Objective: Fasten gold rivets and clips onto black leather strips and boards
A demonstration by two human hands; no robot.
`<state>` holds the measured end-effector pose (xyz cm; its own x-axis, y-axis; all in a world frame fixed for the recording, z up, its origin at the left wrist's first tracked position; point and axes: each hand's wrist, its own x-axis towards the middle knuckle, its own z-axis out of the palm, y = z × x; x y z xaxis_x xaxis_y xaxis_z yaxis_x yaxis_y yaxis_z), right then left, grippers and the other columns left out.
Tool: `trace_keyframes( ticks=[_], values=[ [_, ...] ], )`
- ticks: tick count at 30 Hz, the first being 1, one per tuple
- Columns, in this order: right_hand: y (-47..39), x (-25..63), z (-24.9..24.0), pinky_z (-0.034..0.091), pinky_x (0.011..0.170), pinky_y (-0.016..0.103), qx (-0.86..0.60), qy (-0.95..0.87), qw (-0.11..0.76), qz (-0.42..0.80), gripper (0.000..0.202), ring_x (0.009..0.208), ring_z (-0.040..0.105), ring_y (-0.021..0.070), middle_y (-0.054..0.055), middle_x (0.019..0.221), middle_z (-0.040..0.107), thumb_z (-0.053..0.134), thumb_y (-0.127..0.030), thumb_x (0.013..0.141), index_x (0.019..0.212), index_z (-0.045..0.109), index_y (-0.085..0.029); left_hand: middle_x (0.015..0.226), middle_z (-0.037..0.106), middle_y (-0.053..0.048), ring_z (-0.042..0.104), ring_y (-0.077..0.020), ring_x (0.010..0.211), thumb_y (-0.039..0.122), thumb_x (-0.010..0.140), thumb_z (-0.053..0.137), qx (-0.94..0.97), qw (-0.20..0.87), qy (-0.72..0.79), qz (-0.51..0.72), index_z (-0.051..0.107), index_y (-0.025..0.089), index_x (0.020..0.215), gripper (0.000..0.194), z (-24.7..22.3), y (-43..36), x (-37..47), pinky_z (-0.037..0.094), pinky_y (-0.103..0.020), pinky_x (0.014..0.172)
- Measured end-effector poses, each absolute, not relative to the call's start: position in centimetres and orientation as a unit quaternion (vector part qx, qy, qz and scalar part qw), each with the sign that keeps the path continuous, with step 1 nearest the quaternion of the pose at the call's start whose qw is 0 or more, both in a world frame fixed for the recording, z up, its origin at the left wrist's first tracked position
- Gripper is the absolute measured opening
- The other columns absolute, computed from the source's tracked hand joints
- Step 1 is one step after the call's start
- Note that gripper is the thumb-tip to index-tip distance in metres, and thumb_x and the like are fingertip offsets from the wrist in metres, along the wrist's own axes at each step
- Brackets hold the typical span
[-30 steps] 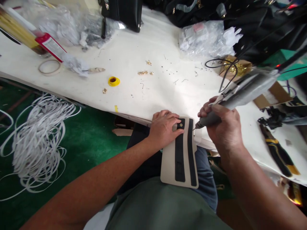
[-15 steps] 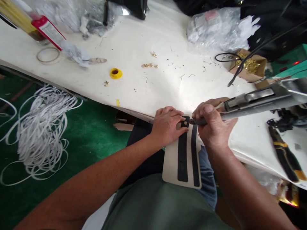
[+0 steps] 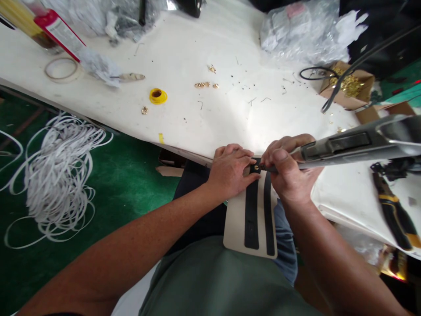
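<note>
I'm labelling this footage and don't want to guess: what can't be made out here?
- Head view: the far end of the handheld tool, cut off by the right edge.
- Head view: the tool's exact tip, too small and blurred beside the right hand.
- Head view: part of the beige panel, covered by the left hand.
- Head view: print on the red-and-white container, too small and blurred.

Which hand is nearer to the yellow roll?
Left. The left hand rests on the beige panel, to the right of the yellow roll; the right hand, gripping the grey tool, is farther right.
</note>
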<state>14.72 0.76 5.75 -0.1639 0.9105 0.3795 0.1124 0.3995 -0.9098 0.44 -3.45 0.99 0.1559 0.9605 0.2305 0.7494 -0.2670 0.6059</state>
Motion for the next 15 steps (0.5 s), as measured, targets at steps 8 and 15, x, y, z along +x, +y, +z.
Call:
trace_keyframes(
  ticks=[8,15],
  values=[
    [1.45,14.13,5.03,0.049,0.048,0.031,-0.333,-0.644,0.542,0.425,0.035,0.051,0.056,0.0138,-0.007,0.061,0.05,0.076,-0.042,0.083,0.076,0.046,-0.026,0.127,0.073,0.001,0.053,-0.0276,0.126,0.049,0.087,0.074,0.737,0.176,0.584,0.291,0.075,0.028,0.107,0.029,1.08,-3.42,0.63,0.036,-0.048,0.1],
    [1.66,14.05,5.05,0.048,0.047,0.032,-0.336,-0.638,0.534,0.442,0.037,0.049,0.052,0.014,-0.008,0.057,0.045,0.073,-0.046,0.085,0.076,0.043,-0.027,0.128,0.073,0.001,0.052,-0.0279,0.126,0.048,0.083,0.079,0.731,0.186,0.587,0.294,0.075,0.028,0.102,0.028,1.16,-3.47,0.68,0.035,-0.048,0.102]
  ],
)
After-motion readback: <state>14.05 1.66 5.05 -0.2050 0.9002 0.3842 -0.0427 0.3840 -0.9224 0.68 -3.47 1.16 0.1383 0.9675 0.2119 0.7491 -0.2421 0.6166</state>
